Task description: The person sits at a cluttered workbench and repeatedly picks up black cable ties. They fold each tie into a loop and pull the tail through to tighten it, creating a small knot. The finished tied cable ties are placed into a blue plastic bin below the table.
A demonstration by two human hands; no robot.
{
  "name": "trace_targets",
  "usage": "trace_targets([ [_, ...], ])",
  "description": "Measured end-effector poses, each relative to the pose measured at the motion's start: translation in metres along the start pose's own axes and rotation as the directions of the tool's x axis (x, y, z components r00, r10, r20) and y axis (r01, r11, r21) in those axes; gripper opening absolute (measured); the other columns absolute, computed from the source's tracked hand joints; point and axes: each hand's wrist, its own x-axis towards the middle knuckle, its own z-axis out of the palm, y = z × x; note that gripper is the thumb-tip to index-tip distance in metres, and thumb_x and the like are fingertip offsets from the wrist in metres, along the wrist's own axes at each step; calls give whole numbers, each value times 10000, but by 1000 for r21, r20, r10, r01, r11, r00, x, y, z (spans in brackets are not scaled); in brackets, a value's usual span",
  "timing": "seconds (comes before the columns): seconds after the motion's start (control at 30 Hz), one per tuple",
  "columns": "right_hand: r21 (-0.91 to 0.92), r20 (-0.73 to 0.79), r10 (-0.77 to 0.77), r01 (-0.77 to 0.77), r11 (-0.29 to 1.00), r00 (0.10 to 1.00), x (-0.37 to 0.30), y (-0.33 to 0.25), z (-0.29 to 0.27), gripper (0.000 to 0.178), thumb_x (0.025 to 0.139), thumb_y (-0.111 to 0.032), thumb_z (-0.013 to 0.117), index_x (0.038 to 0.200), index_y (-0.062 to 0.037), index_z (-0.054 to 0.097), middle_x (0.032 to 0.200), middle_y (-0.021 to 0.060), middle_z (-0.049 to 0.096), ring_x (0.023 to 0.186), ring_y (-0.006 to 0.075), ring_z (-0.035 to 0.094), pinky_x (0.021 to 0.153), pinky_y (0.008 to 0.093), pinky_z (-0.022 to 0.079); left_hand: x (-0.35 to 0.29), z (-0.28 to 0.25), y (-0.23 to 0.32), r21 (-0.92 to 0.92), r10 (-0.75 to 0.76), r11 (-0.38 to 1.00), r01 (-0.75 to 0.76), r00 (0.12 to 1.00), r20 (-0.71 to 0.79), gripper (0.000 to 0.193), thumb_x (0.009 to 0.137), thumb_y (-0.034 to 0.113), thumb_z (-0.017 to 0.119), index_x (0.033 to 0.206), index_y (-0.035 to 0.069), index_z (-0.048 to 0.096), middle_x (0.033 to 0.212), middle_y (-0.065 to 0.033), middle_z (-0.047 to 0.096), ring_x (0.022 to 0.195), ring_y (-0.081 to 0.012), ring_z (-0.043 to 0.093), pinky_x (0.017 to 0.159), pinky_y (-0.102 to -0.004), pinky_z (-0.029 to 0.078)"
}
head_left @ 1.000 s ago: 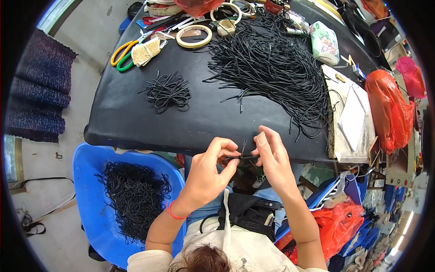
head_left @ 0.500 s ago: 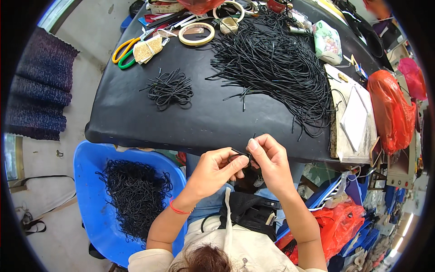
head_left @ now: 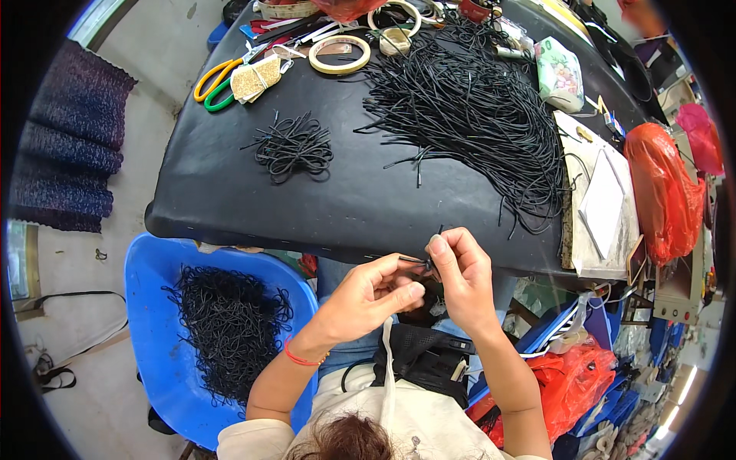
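Above the near table edge, my right hand (head_left: 465, 280) pinches a short black cord (head_left: 418, 261) between thumb and fingers. A dark end sticks up over the thumb. My left hand (head_left: 376, 297), with a red string on its wrist, has its fingers curled at the other side of this cord. Its thumb is lifted away from the index finger, and the cord runs from the index finger across to my right hand. The fingers partly hide the cord's middle. Farther off, a small heap of black cords (head_left: 295, 149) lies left of a large spread bundle of black cords (head_left: 468, 115).
A blue tub (head_left: 146, 322) with tangled black cords (head_left: 230, 330) stands at the left below the black table (head_left: 222, 203). Tape rolls (head_left: 340, 55) and scissors (head_left: 218, 80) lie at the back. Right are a pale board (head_left: 606, 245) and red plastic bags (head_left: 659, 199).
My left thumb has drawn back from the cord and its fingers have loosened. My right hand keeps its pinch and has shifted slightly right. The cord shows more openly between the hands.
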Motion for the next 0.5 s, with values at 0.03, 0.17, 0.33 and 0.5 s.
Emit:
trace_targets([
  [0.03, -5, 10, -11, 11, 1000, 1000, -1, 0, 0, 185, 910, -178, 549, 821, -20, 515, 698, -30, 497, 617, 32, 459, 561, 190, 417, 2, 1, -4, 23, 36, 999, -35, 999, -26, 218, 892, 153, 566, 1027, -18, 577, 858, -21, 608, 732, -53, 544, 654, -213, 458],
  [0.17, -27, 78, -38, 40, 999, 996, -1, 2, -3, 204, 902, -177, 564, 778, -25, 511, 673, -37, 481, 597, 20, 428, 534, 184, 382, 5, 3, -2, 222, 77, 973, -53, 992, -100, 208, 872, 183, 602, 941, -13, 610, 756, -34, 626, 684, -56, 550, 607, -219, 444],
  [0.33, 35, 59, -1, -1, 999, 998, 0, 0, -4, 240, 892, -184, 582, 720, -34, 505, 631, -39, 475, 572, 14, 404, 503, 179, 354, 4, 8, -2, 291, 191, 945, -153, 975, -110, 176, 877, 152, 583, 929, -14, 609, 682, -14, 588, 614, -43, 502, 549, -223, 416],
  [0.5, 190, -21, 101, -95, 977, 995, 5, 1, -3, 272, 874, -187, 602, 664, -41, 507, 611, -34, 480, 561, 14, 414, 490, 184, 352, -1, 13, -18, 202, 207, 964, -176, 968, -143, 165, 883, 131, 565, 950, -13, 607, 691, -2, 572, 611, -36, 486, 543, -206, 401],
])
